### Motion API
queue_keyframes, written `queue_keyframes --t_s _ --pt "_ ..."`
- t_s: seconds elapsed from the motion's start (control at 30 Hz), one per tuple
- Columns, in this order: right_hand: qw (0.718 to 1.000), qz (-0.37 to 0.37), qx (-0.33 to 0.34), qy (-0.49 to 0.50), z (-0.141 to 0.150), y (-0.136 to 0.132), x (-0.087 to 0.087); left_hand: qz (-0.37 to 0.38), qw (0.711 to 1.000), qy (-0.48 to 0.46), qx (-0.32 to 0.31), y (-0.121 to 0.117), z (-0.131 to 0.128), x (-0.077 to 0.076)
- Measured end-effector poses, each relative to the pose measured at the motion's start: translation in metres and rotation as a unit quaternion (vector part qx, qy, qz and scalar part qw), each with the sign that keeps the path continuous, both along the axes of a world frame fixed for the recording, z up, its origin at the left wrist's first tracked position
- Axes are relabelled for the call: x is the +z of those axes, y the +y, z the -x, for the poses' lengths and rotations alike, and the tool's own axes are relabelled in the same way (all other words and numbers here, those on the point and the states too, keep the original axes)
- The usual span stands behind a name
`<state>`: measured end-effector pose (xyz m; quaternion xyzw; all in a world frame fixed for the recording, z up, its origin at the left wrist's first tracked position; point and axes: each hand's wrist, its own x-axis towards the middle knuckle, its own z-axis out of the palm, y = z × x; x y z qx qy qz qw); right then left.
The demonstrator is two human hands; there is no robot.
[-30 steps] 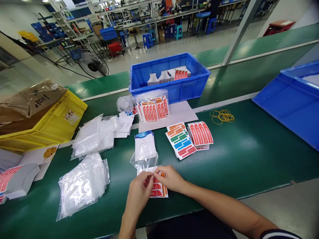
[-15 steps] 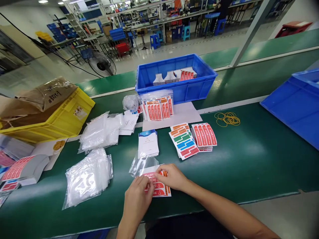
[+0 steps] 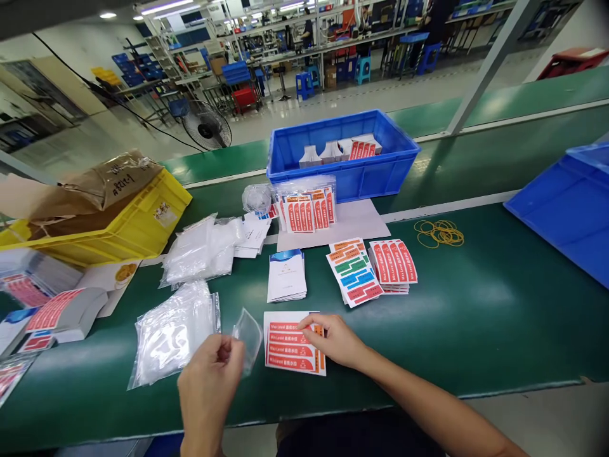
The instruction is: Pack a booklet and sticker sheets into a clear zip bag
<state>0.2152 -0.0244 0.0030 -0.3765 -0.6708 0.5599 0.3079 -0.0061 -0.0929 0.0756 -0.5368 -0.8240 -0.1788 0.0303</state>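
Note:
A small clear plastic bag [image 3: 248, 339] is pinched in the closed fingers of my left hand [image 3: 212, 374], which is raised just left of the sticker sheets. My right hand [image 3: 337, 343] lies over the right side of those red-and-white sticker sheets [image 3: 288, 346], thumb and fingertips drawn together on their top edge. An orange-printed sheet shows from under the red one. Behind them stands a stack of white booklets [image 3: 287, 276] with blue tops. To its right lie multicoloured sticker sheets [image 3: 354, 273] and a pile of red sticker sheets [image 3: 394, 263].
Piles of clear bags [image 3: 176, 333] lie on the left. Filled bags of stickers [image 3: 309, 209] lean against a blue bin [image 3: 342, 181]. A yellow crate [image 3: 157, 222] holds brown paper at the left. Rubber bands [image 3: 440, 233] and another blue bin [image 3: 566, 209] are on the right.
My left hand has moved left, away from the sticker sheets, drawing the clear bag with it. The sheets now show more fully. My right hand stays on their right side.

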Motion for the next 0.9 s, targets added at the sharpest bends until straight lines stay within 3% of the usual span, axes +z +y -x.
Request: queue_keyframes --t_s 0.07,0.13,0.2,0.3,0.37,0.43,0.57,0.73,0.9 --pt "0.998 0.021 -0.025 0.05 -0.011 -0.002 0.01 -0.034 0.999 0.027 0.026 -0.006 0.004 0.01" --pt "0.991 0.068 -0.054 0.098 -0.022 -0.007 0.02 -0.06 0.997 0.043 0.01 -0.01 0.002 0.012" --pt "0.984 0.103 -0.079 0.118 -0.033 -0.013 0.029 -0.064 0.996 0.048 -0.04 -0.01 -0.006 0.003" --pt "0.989 0.074 -0.108 0.065 -0.046 -0.024 0.033 -0.042 0.991 0.036 -0.125 -0.006 -0.026 -0.024" --pt "0.993 0.035 -0.117 -0.003 -0.052 -0.032 0.028 -0.031 0.986 0.011 -0.162 -0.003 -0.042 -0.043" --pt "0.992 0.044 -0.106 -0.042 -0.057 -0.04 0.018 -0.022 0.982 -0.023 -0.186 -0.002 -0.056 -0.061" --pt "0.981 0.179 -0.078 -0.002 -0.068 -0.058 -0.006 0.013 0.973 -0.086 -0.213 -0.008 -0.077 -0.083" --pt "0.943 0.312 -0.072 0.091 -0.077 -0.072 -0.019 0.054 0.968 -0.121 -0.215 -0.019 -0.085 -0.094" --pt "0.938 0.328 -0.055 0.097 -0.082 -0.07 -0.016 0.051 0.955 -0.139 -0.258 -0.021 -0.085 -0.094"
